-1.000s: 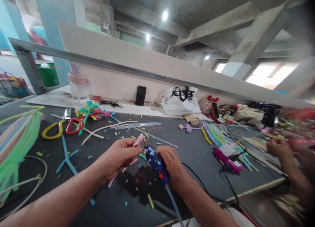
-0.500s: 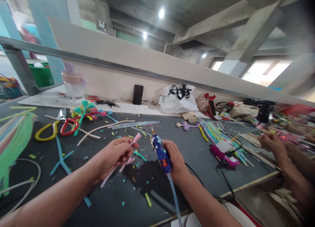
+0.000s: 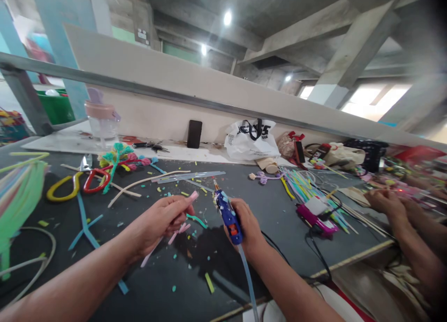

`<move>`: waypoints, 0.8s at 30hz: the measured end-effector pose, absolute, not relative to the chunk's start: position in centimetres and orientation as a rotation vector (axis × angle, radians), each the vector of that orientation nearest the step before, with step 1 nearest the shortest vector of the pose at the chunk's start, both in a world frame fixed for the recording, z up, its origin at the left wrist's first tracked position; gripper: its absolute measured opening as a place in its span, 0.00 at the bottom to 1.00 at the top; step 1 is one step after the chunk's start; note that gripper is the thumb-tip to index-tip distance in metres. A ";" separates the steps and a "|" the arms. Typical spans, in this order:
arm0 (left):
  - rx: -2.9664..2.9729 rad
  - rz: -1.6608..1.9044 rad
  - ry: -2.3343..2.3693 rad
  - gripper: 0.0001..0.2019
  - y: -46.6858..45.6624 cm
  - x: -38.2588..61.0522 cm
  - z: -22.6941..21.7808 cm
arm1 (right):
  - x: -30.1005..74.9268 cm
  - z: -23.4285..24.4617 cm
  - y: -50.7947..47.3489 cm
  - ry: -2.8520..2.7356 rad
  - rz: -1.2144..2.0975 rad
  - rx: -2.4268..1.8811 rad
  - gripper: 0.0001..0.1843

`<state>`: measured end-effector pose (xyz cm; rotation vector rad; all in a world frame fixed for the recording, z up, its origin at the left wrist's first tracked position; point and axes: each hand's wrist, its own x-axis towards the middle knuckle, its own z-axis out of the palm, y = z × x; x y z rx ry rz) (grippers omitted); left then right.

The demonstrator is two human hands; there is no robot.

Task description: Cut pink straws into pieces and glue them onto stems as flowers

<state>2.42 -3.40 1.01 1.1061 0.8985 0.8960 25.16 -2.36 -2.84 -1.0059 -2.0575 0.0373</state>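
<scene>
Spanning the whole view, the dark table (image 3: pixel 265 210) carries your work, littered with small coloured offcuts. At its far left edge lies a bundle of green strips (image 3: pixel 17 191); against the back wall sit a white plastic bag (image 3: pixel 251 143), a clear cup with a pink lid (image 3: pixel 101 122) and a black phone (image 3: pixel 194 133) stood upright. A co-worker's hand (image 3: pixel 384 201) works at the right end, well apart from yours. Your right hand (image 3: pixel 247 224) is wrapped tight around the blue glue gun (image 3: pixel 226 215), nozzle tilted up and away from you, a pale glue stick (image 3: pixel 246 275) trailing out of its back. Your left hand (image 3: pixel 162 219) pinches the pink strips (image 3: pixel 191 197), fingers closed on them, just above the table. Strip tip and nozzle are near each other, not touching.
</scene>
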 end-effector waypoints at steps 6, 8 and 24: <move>1.274 0.788 0.994 0.21 -4.1 3.1 1.4 | 23.8 -1.3 -4.1 -1.849 0.272 -1.138 0.14; 1.377 0.734 1.024 0.21 -4.4 3.2 1.6 | 23.2 -0.8 -4.8 -1.821 0.431 -1.107 0.14; 1.711 0.594 0.961 0.14 -4.8 3.4 1.1 | 21.9 0.2 -6.5 -1.748 0.596 -1.063 0.10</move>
